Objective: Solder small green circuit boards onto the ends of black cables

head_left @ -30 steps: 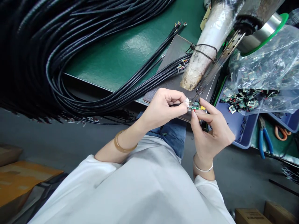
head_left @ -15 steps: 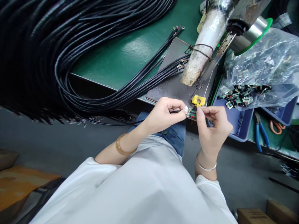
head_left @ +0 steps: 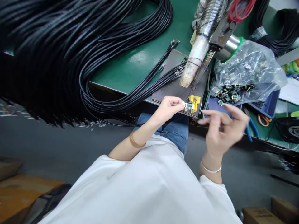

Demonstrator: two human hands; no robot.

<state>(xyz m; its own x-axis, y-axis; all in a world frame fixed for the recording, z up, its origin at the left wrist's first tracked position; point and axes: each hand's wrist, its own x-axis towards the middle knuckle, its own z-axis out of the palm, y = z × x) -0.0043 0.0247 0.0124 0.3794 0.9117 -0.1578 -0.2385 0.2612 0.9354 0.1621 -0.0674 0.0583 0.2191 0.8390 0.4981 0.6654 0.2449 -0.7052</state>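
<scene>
My left hand is closed in a pinch on the wire end of a black cable, most of it hidden behind the fingers. Right at its fingertips, a small green circuit board lies against a yellow holder near the front edge of a dark work plate. My right hand is apart from the board, slightly blurred, with its fingers spread and nothing seen in them. It hovers by the front of a blue tray that contains several small circuit boards.
A soldering iron and a white-wrapped duct hang over the plate. Cables run in from the left. Behind the tray are a solder spool and a plastic bag. Blue-handled pliers lie at right.
My right hand has let go of the circuit board and moved right, its fingers opening. My left hand keeps its pinch beside the board. The view has shifted a little.
</scene>
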